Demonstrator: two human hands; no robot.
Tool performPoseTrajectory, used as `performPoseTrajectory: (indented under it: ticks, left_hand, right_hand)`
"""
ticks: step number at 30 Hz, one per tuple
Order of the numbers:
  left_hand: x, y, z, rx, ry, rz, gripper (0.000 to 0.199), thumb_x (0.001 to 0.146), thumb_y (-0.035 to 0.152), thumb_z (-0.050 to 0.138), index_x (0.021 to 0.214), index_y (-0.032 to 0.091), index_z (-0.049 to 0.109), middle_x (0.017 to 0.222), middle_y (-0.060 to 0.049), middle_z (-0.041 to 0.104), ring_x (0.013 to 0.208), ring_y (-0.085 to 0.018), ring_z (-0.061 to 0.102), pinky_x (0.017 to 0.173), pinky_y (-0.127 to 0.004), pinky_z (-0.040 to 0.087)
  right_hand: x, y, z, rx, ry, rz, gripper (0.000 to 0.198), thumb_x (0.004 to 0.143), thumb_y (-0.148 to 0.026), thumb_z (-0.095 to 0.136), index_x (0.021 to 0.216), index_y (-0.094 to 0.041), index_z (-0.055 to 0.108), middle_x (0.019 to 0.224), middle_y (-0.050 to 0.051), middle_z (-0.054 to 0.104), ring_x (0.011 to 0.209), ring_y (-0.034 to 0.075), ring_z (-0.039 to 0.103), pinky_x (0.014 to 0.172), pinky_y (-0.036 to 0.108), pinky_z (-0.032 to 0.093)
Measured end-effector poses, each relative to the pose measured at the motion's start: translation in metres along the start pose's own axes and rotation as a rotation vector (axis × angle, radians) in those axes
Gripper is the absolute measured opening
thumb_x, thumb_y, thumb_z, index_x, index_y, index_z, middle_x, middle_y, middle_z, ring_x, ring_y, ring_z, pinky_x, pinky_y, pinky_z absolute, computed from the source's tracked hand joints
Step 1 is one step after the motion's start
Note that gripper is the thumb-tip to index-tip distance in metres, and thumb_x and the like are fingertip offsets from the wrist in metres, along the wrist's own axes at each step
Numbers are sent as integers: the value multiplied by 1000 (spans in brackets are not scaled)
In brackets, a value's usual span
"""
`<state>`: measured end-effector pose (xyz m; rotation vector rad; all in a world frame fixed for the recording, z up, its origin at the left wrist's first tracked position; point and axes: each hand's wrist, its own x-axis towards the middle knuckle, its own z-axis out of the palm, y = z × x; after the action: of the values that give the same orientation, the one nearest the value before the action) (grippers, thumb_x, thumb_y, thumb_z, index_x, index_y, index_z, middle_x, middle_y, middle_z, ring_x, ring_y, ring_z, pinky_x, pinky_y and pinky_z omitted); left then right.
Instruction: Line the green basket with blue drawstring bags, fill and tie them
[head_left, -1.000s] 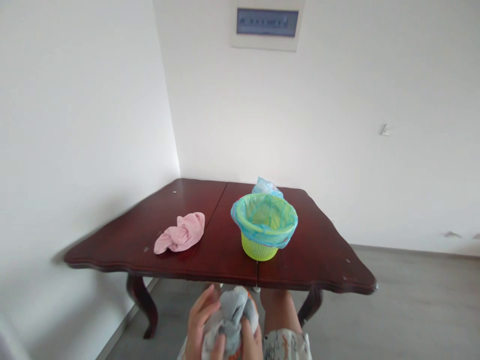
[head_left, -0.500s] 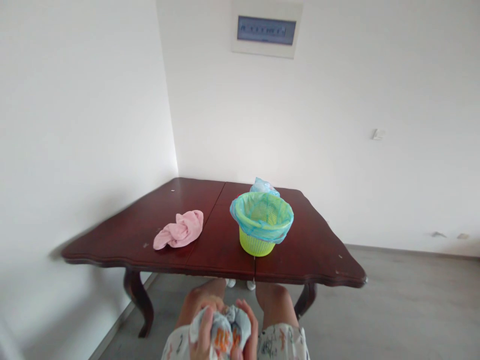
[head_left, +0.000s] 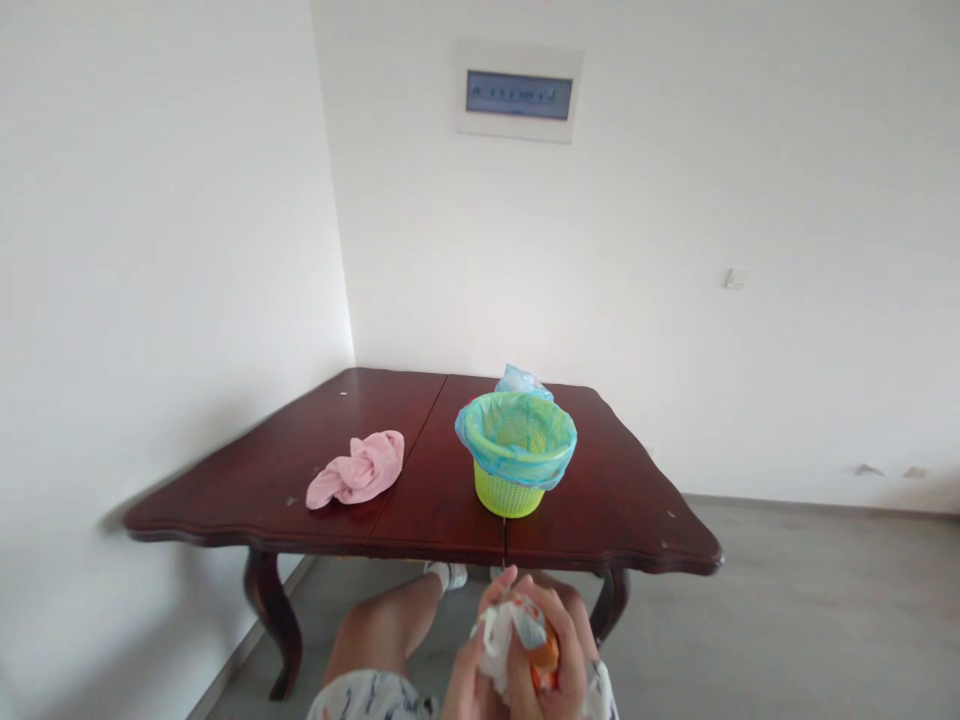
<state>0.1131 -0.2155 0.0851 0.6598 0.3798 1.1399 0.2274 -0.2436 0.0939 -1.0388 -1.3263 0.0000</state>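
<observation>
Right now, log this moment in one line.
Left hand: grips crumpled bundle | Right hand: grips same bundle | Table: pink cloth, lined green basket

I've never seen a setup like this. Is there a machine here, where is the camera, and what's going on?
There's no machine: these are a person's bare hands, the left hand and the right hand. Every picture comes from one camera worn on that person's head, looking forward and down. On the dark red table are a crumpled pink cloth and a green basket lined with a thin blue bag. Behind the basket sits a pale blue plastic bundle. Both hands hold a crumpled white, grey and orange wad; what it is, I can't tell.
</observation>
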Motion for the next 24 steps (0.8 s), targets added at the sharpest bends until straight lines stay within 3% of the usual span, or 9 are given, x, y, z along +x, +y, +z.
performPoseTrajectory:
  ticks: [3, 6, 9, 12, 15, 17, 19, 21, 24]
  left_hand:
    - [3, 9, -3, -36, -5, -67, 78, 97, 87, 81, 154, 33, 82, 168, -17, 72, 160, -45, 64, 134, -63, 52]
    - [13, 19, -3, 101, 88, 29, 69, 93, 69, 97, 147, 28, 84, 165, -19, 72, 158, -44, 66, 135, -59, 51]
    - [20, 27, -2, 164, 185, 120, 68, 88, 57, 104, 144, 26, 83, 154, -19, 78, 151, -42, 71, 136, -57, 51]
    - [14, 32, -6, 149, 163, 79, 69, 87, 49, 104, 148, 27, 80, 149, -16, 80, 151, -40, 71, 135, -53, 51]
    - [1, 36, -11, 148, 125, -12, 67, 85, 50, 104, 144, 26, 82, 142, -15, 83, 147, -41, 73, 132, -53, 54]
    - [-8, 36, -12, 226, 103, -45, 70, 85, 57, 104, 143, 24, 83, 140, -16, 84, 147, -43, 72, 131, -56, 55]
    - [-16, 33, -10, 348, 89, -54, 72, 85, 63, 104, 143, 24, 84, 143, -18, 83, 150, -46, 71, 132, -62, 55]
    - [-24, 26, -9, 413, 80, -55, 72, 84, 66, 104, 144, 31, 86, 150, -17, 80, 154, -50, 68, 130, -71, 57]
    - [-35, 14, -15, 383, 100, -37, 67, 88, 73, 94, 149, 46, 85, 159, -12, 76, 159, -53, 64, 124, -81, 60]
  right_hand:
    - [17, 1, 11, -23, -68, -108, 39, 102, -16, 65, 135, -29, 79, 110, 8, 82, 93, 28, 81, 76, 36, 69]
    - [31, -1, 23, 29, -224, -107, 41, 98, -16, 64, 134, -29, 76, 123, 8, 83, 111, 28, 82, 98, 41, 70]
    - [30, 5, 26, 27, -369, -106, 57, 93, -14, 63, 147, -30, 69, 143, 10, 80, 135, 31, 78, 120, 49, 64]
    - [7, 24, 20, -88, -461, -144, 89, 91, -16, 73, 177, -29, 52, 184, 18, 53, 165, 39, 61, 128, 53, 61]
    - [-22, 41, 15, -198, -478, -162, 110, 96, -10, 78, 192, -31, 29, 195, 20, 34, 173, 40, 52, 129, 52, 61]
    - [-31, 45, 11, -227, -437, -278, 106, 100, -8, 75, 192, -34, 30, 195, 20, 36, 173, 40, 53, 129, 57, 61]
    - [-29, 45, 5, -231, -443, -397, 95, 105, -17, 76, 190, -34, 37, 194, 21, 36, 171, 43, 55, 126, 63, 62]
    - [-20, 42, -2, -225, -500, -432, 87, 109, -25, 76, 188, -35, 43, 192, 22, 40, 167, 43, 59, 122, 62, 65]
    - [-11, 44, -7, -167, -604, -423, 70, 111, -35, 81, 177, -43, 59, 179, 16, 61, 159, 39, 69, 116, 55, 70]
